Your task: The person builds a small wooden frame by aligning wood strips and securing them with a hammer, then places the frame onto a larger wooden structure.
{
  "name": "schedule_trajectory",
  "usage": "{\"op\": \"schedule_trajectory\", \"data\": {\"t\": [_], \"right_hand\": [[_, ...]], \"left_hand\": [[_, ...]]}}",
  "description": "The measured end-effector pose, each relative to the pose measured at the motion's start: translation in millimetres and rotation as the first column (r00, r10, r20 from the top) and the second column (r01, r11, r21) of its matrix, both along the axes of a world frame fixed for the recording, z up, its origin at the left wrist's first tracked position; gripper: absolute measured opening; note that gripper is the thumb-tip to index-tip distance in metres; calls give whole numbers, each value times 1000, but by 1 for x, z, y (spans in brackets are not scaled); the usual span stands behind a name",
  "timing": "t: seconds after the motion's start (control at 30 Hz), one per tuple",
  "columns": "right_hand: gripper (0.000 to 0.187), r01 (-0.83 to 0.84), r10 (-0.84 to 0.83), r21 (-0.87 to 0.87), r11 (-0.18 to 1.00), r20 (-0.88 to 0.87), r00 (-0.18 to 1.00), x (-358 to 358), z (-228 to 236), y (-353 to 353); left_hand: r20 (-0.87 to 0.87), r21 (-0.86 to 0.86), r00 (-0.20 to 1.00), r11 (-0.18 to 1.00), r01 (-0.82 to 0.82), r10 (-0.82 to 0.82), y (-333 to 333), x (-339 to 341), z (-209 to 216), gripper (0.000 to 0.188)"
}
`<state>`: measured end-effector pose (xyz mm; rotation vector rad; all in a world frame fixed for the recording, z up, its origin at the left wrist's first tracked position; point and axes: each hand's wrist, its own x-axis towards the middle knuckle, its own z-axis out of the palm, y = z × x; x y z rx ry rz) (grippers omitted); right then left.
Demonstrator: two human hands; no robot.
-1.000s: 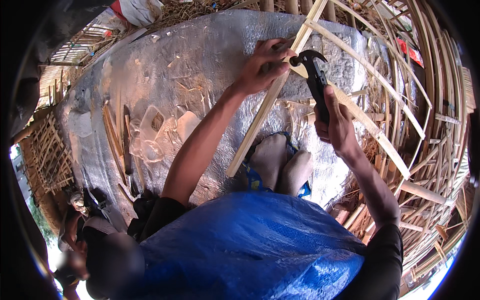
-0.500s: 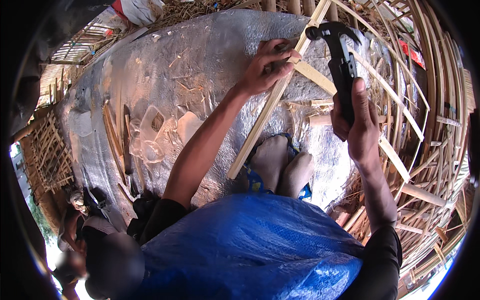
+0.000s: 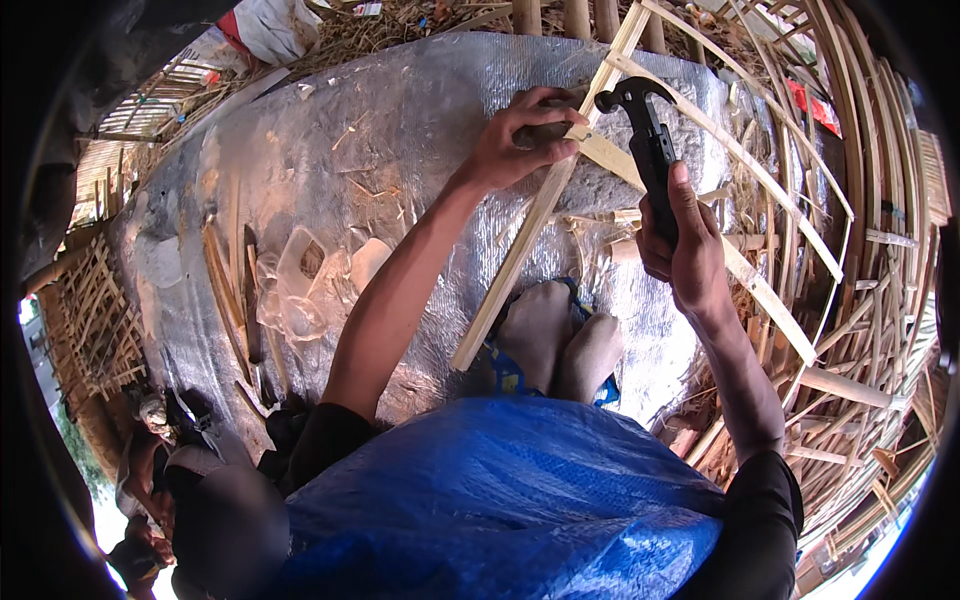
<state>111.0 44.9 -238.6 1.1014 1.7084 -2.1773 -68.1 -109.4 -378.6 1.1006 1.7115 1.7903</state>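
My right hand is closed round the dark handle of a claw hammer, which stands upright with its head uppermost. The hammer's face is just right of a joint between two pale wooden strips, and apart from it. One long strip slants from upper right down toward my feet; the other, a cross strip, runs off to the lower right. My left hand is closed at this joint, its thumb and fingers round a grey-brown block-like piece beside the strips. Fingers partly hide that piece.
Silvery foil sheeting covers the ground. A blue plastic sheet lies over my lap, behind my feet. Bamboo strips are stacked at right. Loose sticks and clear plastic lie left. Another person is at lower left.
My right hand has brought the hammer down and a little left, so its head is closer to the joint. My left hand keeps its grip there.
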Motion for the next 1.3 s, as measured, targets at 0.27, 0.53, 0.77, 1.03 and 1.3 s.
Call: {"op": "schedule_trajectory", "data": {"t": [0.27, 0.53, 0.77, 1.03, 1.3], "right_hand": [[58, 18, -18, -44, 999, -13, 1000, -1, -7, 0], [58, 12, -11, -52, 999, 17, 1000, 2, -14, -6], [59, 15, -14, -61, 998, 20, 1000, 2, -19, -6], [56, 8, -8, -59, 998, 2, 1000, 3, -20, -5], [56, -8, 7, -67, 998, -6, 1000, 4, -22, -5]], "left_hand": [[-188, -57, 978, 993, -100, 88, -4, 2, 4, 36], [-347, -61, 933, 990, -129, 101, -7, -1, 13, 36], [-329, 30, 918, 974, -224, 221, -14, 0, 17, 23], [24, 252, 953, 920, -299, 303, -20, 4, 45, 11], [-108, 243, 951, 935, -259, 291, -22, 3, 61, 12]]}}
